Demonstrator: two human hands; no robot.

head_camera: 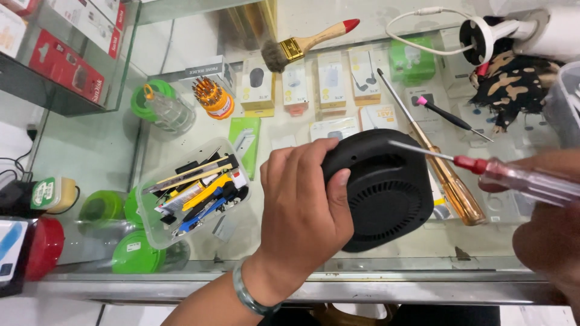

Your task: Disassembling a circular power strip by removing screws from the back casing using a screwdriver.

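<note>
Left of the black speaker (380, 190), a clear plastic box (158, 232) crammed with cutters, pens and small tools is seen on the glass counter (96, 151), with green-lidded jars (136, 253) below it and a round holder of screwdriver bits (214, 96) above. The speaker, a rounded black casing with a ribbed grille, is steadied near the counter's front edge by the left hand (302, 211), whose fingers are wrapped over its left rim. Above the speaker a paintbrush (308, 43) with a red-tipped handle is laid. Right of it, an amber-handled screwdriver (450, 181) lies unused, partly under the casing. A red-collared, clear-handled screwdriver (483, 169) is gripped in the closed right hand (553, 199), its tip brought to the speaker's upper edge. The casing is judged still closed: no removed screws or separated parts are visible, so the opening seems barely begun.
</note>
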